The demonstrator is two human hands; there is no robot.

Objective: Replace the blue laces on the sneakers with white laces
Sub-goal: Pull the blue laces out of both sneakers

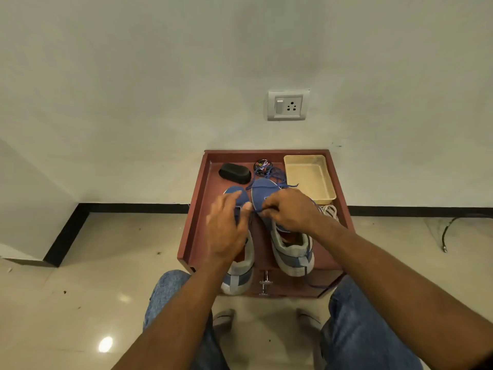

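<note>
Blue canvas sneakers with grey heels and white soles stand side by side, toes toward the wall, on the reddish-brown wooden cabinet top [198, 209] in front of my knees. My right hand [289, 209] rests over the lacing of the right sneaker [290, 249], its fingers curled and pinched on a strand of the blue lace [277, 177], which runs loose past the toe and lies tangled near the tray's far end. My left hand [226, 228] hovers over the left sneaker [240, 273] with fingers spread and loosely bent, thumb pointing toward the other hand; whether it holds any lace I cannot tell. A second run of blue lace trails down beside the right sneaker's heel and over the cabinet's front edge. A bundle of white laces [330, 210] lies on the cabinet just to the right of my right wrist, beside the near corner of a shallow cream plastic tray [309, 177]. Further back sit a black oval shoe brush [234, 173] and a round black polish tin [262, 166], the tin touching the tangled lace. A grey wall socket [288, 105] is set in the white wall above, and my blue-jeaned legs frame the cabinet's metal drawer handle [265, 283].
</note>
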